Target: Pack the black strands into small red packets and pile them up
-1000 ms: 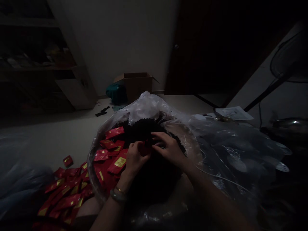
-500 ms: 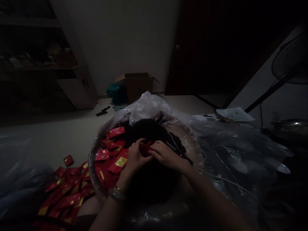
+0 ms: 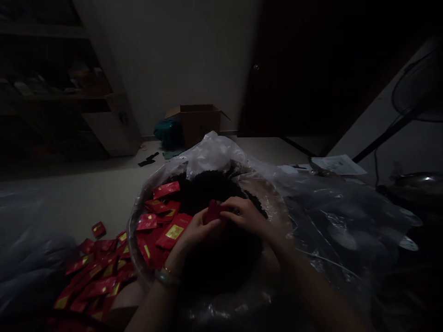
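Note:
In dim light, both my hands meet over a heap of dark loose material (image 3: 214,184) in a clear plastic bag (image 3: 214,152). My left hand (image 3: 195,230) and my right hand (image 3: 244,216) pinch the same small red packet (image 3: 212,213) between their fingers, held upright above the heap. A bracelet circles my left wrist. More red packets with gold labels (image 3: 166,216) lie inside the bag at the left of the heap.
Many red packets (image 3: 93,272) are scattered on the floor at the lower left. Crumpled clear plastic (image 3: 346,216) spreads to the right. A cardboard box (image 3: 195,121) stands by the far wall, shelves (image 3: 69,97) at the left, a fan stand (image 3: 408,106) at the right.
My hands have shifted slightly right and the red packet has come up between them, more visible than before. A thin dark tool seen by my right hand half a second ago is out of sight.

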Motion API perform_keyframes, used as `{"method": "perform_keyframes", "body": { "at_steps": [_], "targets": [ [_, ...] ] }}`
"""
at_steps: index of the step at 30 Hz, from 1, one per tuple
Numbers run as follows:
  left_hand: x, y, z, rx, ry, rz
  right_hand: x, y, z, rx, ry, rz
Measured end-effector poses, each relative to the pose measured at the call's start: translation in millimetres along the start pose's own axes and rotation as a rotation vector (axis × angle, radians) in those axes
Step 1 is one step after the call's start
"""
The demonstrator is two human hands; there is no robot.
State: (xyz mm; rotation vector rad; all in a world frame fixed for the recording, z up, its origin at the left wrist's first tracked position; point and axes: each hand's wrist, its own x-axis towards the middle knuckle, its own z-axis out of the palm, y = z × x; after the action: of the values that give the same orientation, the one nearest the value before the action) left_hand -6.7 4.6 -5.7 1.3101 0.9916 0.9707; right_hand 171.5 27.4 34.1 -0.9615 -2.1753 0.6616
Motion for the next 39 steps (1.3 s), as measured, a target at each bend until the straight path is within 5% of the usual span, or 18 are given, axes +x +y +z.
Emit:
{"method": "perform_keyframes", "body": {
  "at_steps": [12,22,29,32,39],
  "targets": [
    [7,-6,-7.1,0.175,0.263,0.113,-1,7,7,0.006,-0.11,0.121],
    [-9,17,-12.7,0.506,-0.089,0.281,-4,12,-1,0.051,-0.197,0.145],
    [-11,13,-11.0,0.8,-0.134,0.436,-3,-3,-20,0.122,-0.218,0.193],
    [-11,13,-11.9,0.803,-0.128,0.476,-5,-7,-38,0.097,-0.164,0.262],
    [-10,16,-11.6,0.755,-0.15,0.499,-14,-4,-61,-0.109,-0.314,0.217]
  ]
}}
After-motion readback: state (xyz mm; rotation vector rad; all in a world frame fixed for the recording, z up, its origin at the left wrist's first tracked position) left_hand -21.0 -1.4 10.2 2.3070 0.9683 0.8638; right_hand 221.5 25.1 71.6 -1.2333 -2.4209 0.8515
